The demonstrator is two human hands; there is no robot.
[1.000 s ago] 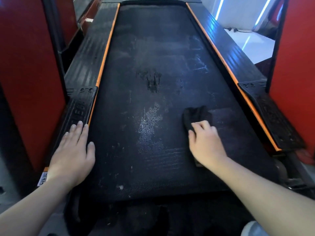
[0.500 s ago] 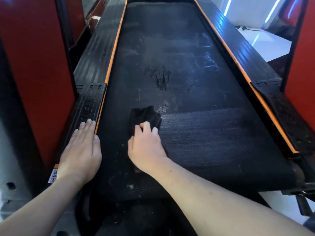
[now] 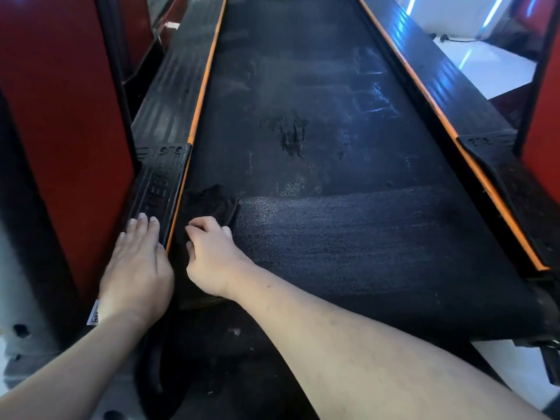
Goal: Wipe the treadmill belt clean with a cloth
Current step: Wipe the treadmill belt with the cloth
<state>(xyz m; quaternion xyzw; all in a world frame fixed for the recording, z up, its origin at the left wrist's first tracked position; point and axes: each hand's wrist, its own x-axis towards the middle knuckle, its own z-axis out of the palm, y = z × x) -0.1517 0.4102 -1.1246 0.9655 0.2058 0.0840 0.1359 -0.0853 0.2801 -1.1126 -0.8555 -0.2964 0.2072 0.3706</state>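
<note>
Black crumpled cloth [image 3: 212, 201] sits at the left edge of the dark woven treadmill belt [image 3: 333, 237]; right hand [image 3: 212, 256] grips it with curled fingers, left hand [image 3: 139, 262] lies flat, fingers straight, on the ribbed black side rail [image 3: 169, 110]. Risk: cloth snags under the orange edge strip [image 3: 194, 137], or knuckles hit the left hand just beside. Dark smudge [image 3: 289, 134] up-belt looks unwiped, and short strokes would miss it.

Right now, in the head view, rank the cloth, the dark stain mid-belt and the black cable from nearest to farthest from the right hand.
1. cloth: held under the right hand, at the left edge of the belt.
2. dark stain: belt centre, farther up.
3. black cable: on the white floor, far right.
</note>
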